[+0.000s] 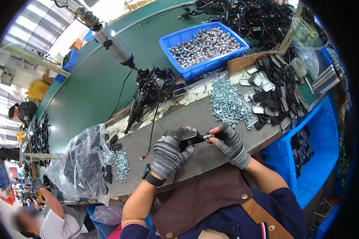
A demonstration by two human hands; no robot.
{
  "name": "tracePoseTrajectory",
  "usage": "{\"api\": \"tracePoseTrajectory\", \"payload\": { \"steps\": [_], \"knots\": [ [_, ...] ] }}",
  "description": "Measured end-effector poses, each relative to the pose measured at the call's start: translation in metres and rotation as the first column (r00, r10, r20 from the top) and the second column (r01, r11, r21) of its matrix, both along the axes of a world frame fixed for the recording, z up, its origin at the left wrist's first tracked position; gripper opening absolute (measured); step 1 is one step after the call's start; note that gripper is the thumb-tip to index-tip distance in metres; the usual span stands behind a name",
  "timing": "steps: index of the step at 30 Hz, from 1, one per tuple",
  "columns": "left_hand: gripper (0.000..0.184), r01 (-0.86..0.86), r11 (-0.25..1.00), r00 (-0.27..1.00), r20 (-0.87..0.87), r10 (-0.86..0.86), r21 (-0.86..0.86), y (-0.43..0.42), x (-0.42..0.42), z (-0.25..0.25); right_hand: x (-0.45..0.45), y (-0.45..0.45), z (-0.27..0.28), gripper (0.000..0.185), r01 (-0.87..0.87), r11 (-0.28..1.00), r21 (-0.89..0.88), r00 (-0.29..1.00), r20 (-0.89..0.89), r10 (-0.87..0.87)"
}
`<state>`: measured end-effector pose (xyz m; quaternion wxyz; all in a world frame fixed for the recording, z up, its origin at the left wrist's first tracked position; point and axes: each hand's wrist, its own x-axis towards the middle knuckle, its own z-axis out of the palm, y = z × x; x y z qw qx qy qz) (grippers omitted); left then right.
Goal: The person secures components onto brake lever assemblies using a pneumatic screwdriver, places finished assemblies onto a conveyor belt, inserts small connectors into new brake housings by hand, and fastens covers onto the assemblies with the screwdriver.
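Note:
My left hand (167, 153), in a grey striped fingerless glove, is closed around a black housing (190, 138) with a pale rim on top. A dark cable runs down below this hand. From the right, my right hand (231, 146), gloved alike, pinches a small silver cylindrical fitting (207, 137) between thumb and forefinger. The fitting meets the housing's right end; how deep it sits I cannot tell. Both hands are above the grey work surface (179, 115). Beyond them lies a heap of silver screws (229, 101).
A blue tray (189, 73) holds many small metal fittings. Black plates (283, 95) are piled at right above a blue bin (317, 159). A power screwdriver (113, 44) hangs over a black assembly (157, 81). Plastic bags (83, 159) lie left; a co-worker (60, 217) sits lower left.

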<state>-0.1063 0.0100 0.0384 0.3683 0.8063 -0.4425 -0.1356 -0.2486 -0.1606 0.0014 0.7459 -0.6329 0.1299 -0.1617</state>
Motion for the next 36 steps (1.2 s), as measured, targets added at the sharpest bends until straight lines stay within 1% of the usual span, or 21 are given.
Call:
{"api": "tracePoseTrajectory", "payload": {
  "steps": [1,2,3,4,7,8,11,12,15,16,19,20,23,24,27,28,29,31,32,35,36],
  "knots": [
    [0.045,-0.001,1.0,1.0,-0.009,0.001,-0.009,0.0,0.0,-0.001,0.001,0.0,0.002,0.02,0.044,0.973,-0.225,0.998,0.057,-0.032],
    [0.045,-0.001,1.0,1.0,-0.017,0.001,-0.019,0.0,0.0,-0.003,0.002,-0.001,0.005,0.02,0.099,0.894,-0.437,0.991,0.121,-0.051],
    [0.045,-0.002,1.0,1.0,-0.027,0.001,-0.03,0.0,-0.001,-0.004,0.003,-0.001,0.006,0.02,0.16,0.766,-0.622,0.981,0.186,-0.054],
    [0.045,-0.004,1.0,1.0,-0.029,0.003,-0.03,0.0,-0.002,-0.004,0.003,-0.002,0.006,0.02,0.157,0.766,-0.623,0.982,0.184,-0.052],
    [0.045,-0.013,0.998,0.998,0.067,0.017,-0.064,0.001,-0.005,-0.003,0.002,-0.004,0.002,0.018,0.183,0.664,-0.725,0.979,0.199,-0.053],
    [0.045,-0.013,0.998,0.998,0.064,0.017,-0.062,0.002,-0.005,-0.004,0.002,-0.004,0.003,0.018,0.181,0.665,-0.725,0.979,0.196,-0.053],
    [0.046,0.032,0.999,0.977,0.214,-0.026,-0.026,0.004,-0.006,-0.007,0.002,-0.009,0.017,0.015,0.061,0.718,-0.693,0.996,0.091,0.003],
    [0.046,0.032,0.999,0.977,0.214,-0.026,-0.027,0.004,-0.006,-0.007,0.002,-0.01,0.02,0.015,0.061,0.718,-0.694,0.996,0.09,0.003],
    [0.047,0.027,0.999,0.979,0.202,-0.021,-0.031,0.003,-0.009,-0.007,-0.002,-0.01,0.026,0.013,-0.114,0.784,-0.61,0.991,-0.13,0.043],
    [0.047,0.026,0.999,0.979,0.201,-0.019,-0.032,0.003,-0.01,-0.006,-0.002,-0.009,0.024,0.013,-0.116,0.784,-0.61,0.99,-0.131,0.044],
    [0.046,-0.006,1.0,0.978,0.208,0.006,0.002,0.002,-0.013,-0.001,-0.001,-0.006,0.016,0.009,-0.05,0.861,-0.506,0.997,-0.079,0.011],
    [0.046,-0.005,1.0,0.978,0.207,0.004,0.002,0.002,-0.014,-0.001,-0.002,-0.005,0.016,0.009,-0.048,0.861,-0.506,0.997,-0.08,0.009],
    [0.045,0.001,1.0,0.98,0.198,0.003,-0.018,0.002,-0.014,-0.001,-0.003,-0.002,0.023,0.01,-0.054,0.902,-0.429,0.987,-0.158,-0.016],
    [0.045,0.002,1.0,0.98,0.2,0.002,-0.019,0.002,-0.014,-0.001,-0.003,-0.002,0.022,0.01,-0.052,0.901,-0.43,0.988,-0.156,-0.017],
    [0.046,0.001,1.0,0.979,0.204,0.002,-0.019,0.003,-0.013,-0.004,-0.007,0.001,0.013,0.014,-0.003,0.901,-0.435,0.999,-0.033,-0.013],
    [0.046,0.003,1.0,0.979,0.203,0.001,-0.019,0.003,-0.013,-0.005,-0.007,-0.002,0.015,0.014,-0.002,0.9,-0.435,0.999,-0.034,-0.014],
    [0.046,0.014,0.999,0.981,0.192,-0.007,-0.037,0.003,-0.013,-0.006,-0.007,-0.006,0.017,0.016,-0.091,0.877,-0.472,0.989,-0.146,0.024],
    [0.048,0.039,0.997,0.985,0.172,-0.026,-0.072,0.003,-0.014,-0.007,-0.008,-0.014,0.023,0.019,-0.272,0.815,-0.512,0.927,-0.365,0.08],
    [0.048,0.041,0.997,0.985,0.171,-0.028,-0.072,0.003,-0.014,-0.006,-0.008,-0.014,0.024,0.019,-0.27,0.815,-0.512,0.928,-0.366,0.078],
    [0.049,0.047,0.998,0.993,0.107,-0.041,-0.047,0.004,-0.014,-0.003,-0.008,-0.012,0.028,0.023,-0.146,0.857,-0.494,0.985,-0.149,0.082],
    [0.049,0.045,0.998,0.994,0.106,-0.04,-0.046,0.004,-0.015,-0.004,-0.008,-0.013,0.028,0.023,-0.147,0.858,-0.493,0.985,-0.15,0.083]
  ]
}}
